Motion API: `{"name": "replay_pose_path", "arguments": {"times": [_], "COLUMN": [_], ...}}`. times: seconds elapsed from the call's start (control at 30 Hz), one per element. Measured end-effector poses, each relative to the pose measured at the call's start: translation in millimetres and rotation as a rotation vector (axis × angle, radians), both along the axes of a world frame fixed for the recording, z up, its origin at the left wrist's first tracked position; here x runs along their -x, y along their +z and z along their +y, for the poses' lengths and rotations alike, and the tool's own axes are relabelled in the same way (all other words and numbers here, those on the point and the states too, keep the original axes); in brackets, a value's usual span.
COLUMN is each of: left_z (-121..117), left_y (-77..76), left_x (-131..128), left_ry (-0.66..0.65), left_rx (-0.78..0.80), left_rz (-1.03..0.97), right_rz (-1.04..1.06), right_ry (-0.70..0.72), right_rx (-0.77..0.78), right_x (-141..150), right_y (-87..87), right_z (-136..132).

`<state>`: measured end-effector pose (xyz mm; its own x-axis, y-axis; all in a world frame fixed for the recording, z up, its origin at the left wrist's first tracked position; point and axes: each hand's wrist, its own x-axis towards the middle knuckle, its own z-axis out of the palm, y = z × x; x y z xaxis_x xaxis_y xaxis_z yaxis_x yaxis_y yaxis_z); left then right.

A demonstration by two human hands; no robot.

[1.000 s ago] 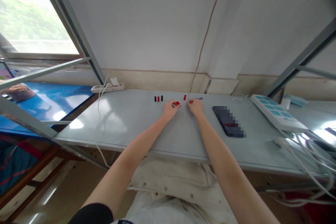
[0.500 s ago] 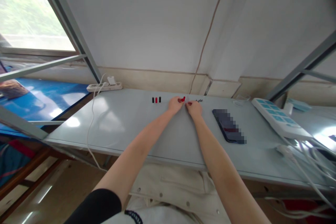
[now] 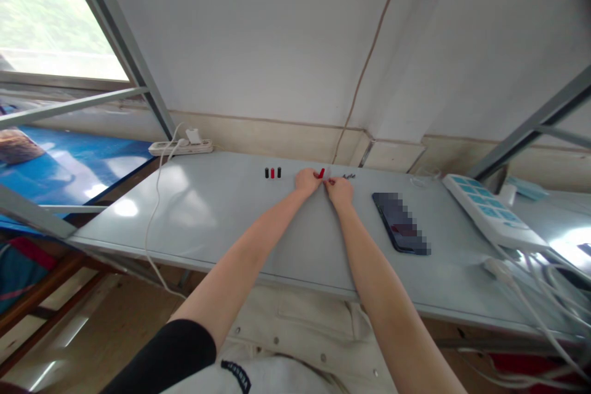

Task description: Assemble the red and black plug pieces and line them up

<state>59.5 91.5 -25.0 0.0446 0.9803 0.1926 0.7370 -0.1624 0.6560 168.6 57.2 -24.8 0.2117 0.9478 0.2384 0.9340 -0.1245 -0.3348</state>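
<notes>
At the far side of the grey table (image 3: 221, 209), my left hand (image 3: 308, 181) is closed on a small red cylinder (image 3: 322, 173) that sticks up from its fingertips. Close beside it, my right hand (image 3: 339, 189) has its fingers pinched together, and what they hold, if anything, is too small to make out. The fingertips of both hands nearly meet. A small pale, clear item (image 3: 328, 172) shows just behind them. Several small dark pieces (image 3: 349, 176) lie beyond my right hand. To the left, a red cylinder (image 3: 272, 173) stands between two black cylinders (image 3: 266, 173).
A dark phone (image 3: 399, 223) lies right of my right arm. Farther right are a large white power strip (image 3: 494, 209) and tangled white cables (image 3: 530, 286). A smaller power strip (image 3: 182, 147) sits at the back left, its cord hanging over the front edge. The wall (image 3: 258, 43) rises behind.
The red cylinder in my left hand is tilted differently and sits more upright. My hands have drawn slightly closer together. The whole view has shifted a little.
</notes>
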Motion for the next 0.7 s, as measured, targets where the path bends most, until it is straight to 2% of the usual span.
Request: {"name": "replay_pose_path", "arguments": {"times": [0.27, 0.37, 0.57, 0.7], "left_z": [-2.0, -10.1, -43.4, -56.3], "left_y": [3.6, 7.1, 20.8, 30.4], "left_x": [3.0, 10.2, 44.2, 70.9], "left_ry": [-0.015, -0.031, -0.025, 0.048], "left_rx": [0.019, -0.034, -0.143, -0.096], "left_rz": [-0.028, -0.013, 0.177, 0.278], "right_rz": [-0.004, 0.006, 0.023, 0.026], "right_ry": [0.013, 0.000, -0.065, -0.052], "right_rx": [-0.017, 0.003, -0.042, -0.124], "right_x": [0.1, 1.0, 6.5, 15.5], "right_y": [0.1, 1.3, 9.5, 19.0], "right_z": [-1.7, -3.4, -14.7, -23.9]}}
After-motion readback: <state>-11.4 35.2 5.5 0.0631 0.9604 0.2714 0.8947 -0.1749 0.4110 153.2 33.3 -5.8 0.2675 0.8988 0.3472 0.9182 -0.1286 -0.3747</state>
